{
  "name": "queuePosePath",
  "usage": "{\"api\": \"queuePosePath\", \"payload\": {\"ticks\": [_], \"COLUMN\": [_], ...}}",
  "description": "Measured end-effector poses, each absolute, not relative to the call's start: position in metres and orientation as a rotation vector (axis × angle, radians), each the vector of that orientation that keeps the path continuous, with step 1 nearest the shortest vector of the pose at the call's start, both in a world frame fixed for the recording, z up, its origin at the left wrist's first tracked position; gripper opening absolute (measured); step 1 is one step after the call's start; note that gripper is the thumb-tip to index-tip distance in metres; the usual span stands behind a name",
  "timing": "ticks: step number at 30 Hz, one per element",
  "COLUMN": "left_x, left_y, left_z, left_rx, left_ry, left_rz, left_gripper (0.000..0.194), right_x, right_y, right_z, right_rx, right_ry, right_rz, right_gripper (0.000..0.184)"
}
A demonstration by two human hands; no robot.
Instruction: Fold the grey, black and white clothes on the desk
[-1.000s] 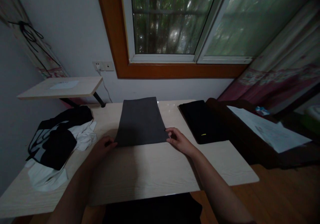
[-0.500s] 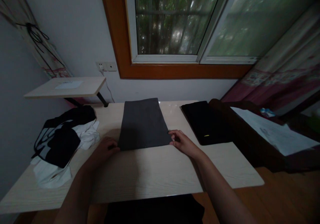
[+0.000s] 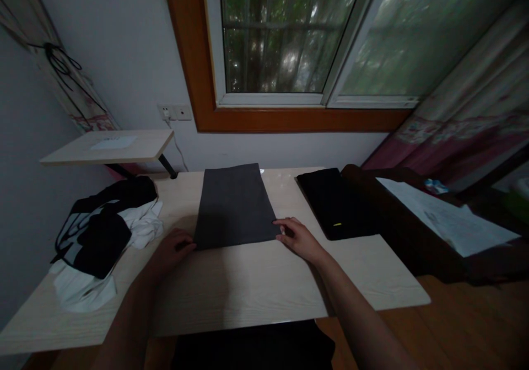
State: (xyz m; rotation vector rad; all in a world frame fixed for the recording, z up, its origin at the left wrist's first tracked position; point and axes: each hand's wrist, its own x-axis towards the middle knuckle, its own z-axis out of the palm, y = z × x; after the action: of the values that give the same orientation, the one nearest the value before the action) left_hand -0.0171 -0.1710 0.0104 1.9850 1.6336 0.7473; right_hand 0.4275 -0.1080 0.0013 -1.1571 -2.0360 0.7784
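At twelve o'clock an orange-brown wooden window frame (image 3: 297,121) is overlooking the pale wood-grain table (image 3: 264,287); left hand (image 3: 171,248) at seven, right hand (image 3: 301,240) at four are touching flat dark-grey rectangular cloth (image 3: 235,204), grips unclear.

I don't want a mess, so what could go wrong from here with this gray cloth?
The left hand and right hand are at opposite sides of the gray cloth, so an uneven pull might skew or wrinkle it. The yellow-marked black item lies near the right hand, so a wide sweep could nudge it. The left forearm might catch the heaped black and white clothes to its left.
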Motion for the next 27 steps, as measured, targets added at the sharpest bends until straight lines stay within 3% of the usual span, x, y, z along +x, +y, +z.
{"api": "queuePosePath", "payload": {"ticks": [27], "left_x": [-0.0182], "left_y": [-0.1717], "left_z": [0.0105], "left_rx": [1.967], "left_ry": [1.600], "left_rz": [0.823], "left_gripper": [0.020], "right_x": [0.4274], "right_y": [-0.1125], "right_z": [0.0057], "right_rx": [-1.064], "right_ry": [-2.102], "right_rz": [0.668], "right_gripper": [0.030]}}
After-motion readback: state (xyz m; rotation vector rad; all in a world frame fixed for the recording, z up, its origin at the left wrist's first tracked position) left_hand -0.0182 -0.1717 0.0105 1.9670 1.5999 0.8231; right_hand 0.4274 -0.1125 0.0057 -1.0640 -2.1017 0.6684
